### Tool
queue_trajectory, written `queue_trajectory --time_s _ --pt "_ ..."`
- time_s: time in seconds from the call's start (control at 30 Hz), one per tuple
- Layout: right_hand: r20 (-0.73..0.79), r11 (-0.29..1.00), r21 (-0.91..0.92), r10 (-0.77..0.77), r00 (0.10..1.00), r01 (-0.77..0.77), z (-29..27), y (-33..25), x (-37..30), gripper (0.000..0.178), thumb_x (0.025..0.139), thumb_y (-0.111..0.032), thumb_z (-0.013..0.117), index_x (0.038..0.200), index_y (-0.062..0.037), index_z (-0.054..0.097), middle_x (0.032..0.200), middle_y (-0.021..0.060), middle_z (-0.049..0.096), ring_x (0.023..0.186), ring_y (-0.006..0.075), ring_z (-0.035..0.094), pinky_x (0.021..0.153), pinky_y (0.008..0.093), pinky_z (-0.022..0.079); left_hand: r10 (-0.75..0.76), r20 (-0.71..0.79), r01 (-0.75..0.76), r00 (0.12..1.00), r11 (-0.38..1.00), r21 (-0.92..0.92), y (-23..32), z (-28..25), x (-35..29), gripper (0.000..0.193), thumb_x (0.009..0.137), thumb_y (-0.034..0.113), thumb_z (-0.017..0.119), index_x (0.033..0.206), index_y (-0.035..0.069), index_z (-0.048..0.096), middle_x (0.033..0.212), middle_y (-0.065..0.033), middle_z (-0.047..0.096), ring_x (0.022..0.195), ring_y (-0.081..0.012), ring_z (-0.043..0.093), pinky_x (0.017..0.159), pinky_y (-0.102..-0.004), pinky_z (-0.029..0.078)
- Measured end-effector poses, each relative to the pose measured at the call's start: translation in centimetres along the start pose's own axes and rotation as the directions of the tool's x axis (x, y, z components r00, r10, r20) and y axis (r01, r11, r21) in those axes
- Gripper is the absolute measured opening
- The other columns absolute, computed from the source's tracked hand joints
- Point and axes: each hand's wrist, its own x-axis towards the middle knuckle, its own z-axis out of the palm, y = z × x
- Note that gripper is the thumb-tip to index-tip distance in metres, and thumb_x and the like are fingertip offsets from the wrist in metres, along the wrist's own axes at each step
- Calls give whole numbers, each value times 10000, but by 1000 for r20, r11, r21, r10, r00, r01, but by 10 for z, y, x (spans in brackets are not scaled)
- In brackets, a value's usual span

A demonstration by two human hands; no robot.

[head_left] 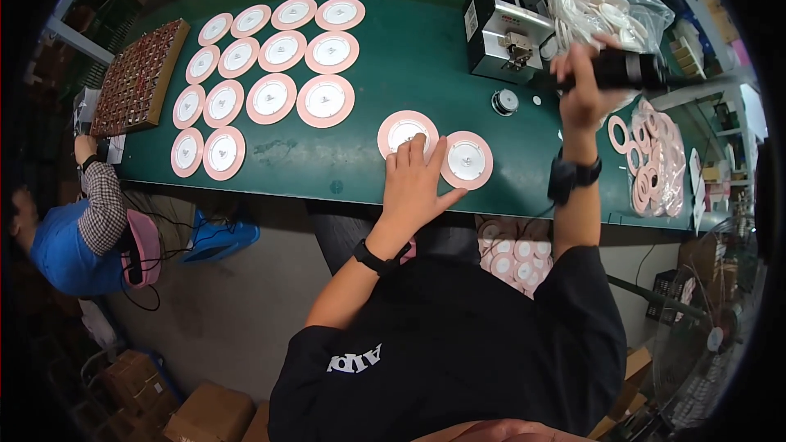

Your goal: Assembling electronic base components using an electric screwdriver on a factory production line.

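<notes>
My left hand [413,184] lies with fingers spread over the near edges of two round pink discs with white centres. Its fingertips rest on the left disc [399,124] and reach the edge of the right disc [470,165]. My right hand [583,94] is raised at the right, its fingers wrapped round a black electric screwdriver [626,71], blurred by motion. The screwdriver lies almost level, its tip end toward a black and silver screw feeder [509,29]. A small round metal part [505,102] sits on the green table [352,164] below the feeder.
Rows of similar pink discs [273,98] cover the table's left half. A box of small parts [139,78] stands at the far left, near a seated person [78,237]. Bags of white parts [610,12] and pink rings [655,160] lie at the right.
</notes>
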Motion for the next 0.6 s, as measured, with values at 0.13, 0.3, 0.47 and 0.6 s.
queue_trajectory --time_s 0.13,0.3,0.47,0.6 --pt "-14 997 -71 -8 1000 7 0 37 49 225 894 65 642 1081 -21 551 686 52 538 544 157 522 584 363 494 -15 14 16 1000 1000 -21 1 1 -1 872 709 517 830 1402 76 538 1325 -192 496 1182 -358 477 917 -445 395" --pt "-17 991 -9 135 991 -135 -11 66 47 200 885 49 668 1018 -34 543 688 57 539 547 161 524 584 361 490 -23 27 24 999 999 -29 1 -1 -2 864 716 512 826 1402 73 538 1331 -195 496 1181 -354 476 926 -445 390" --pt "34 970 113 213 976 -216 -4 22 15 208 869 48 696 970 -40 537 686 63 545 539 167 526 580 355 486 -36 40 37 999 999 -34 -1 -3 2 854 725 512 819 1399 65 543 1324 -196 499 1170 -350 476 931 -444 385" --pt "-42 996 21 82 996 -81 3 18 25 208 872 39 697 976 -43 537 673 55 526 526 166 506 576 347 478 -30 38 31 999 999 -39 -1 0 -2 854 731 533 811 1403 74 556 1324 -191 492 1177 -353 461 943 -458 377"
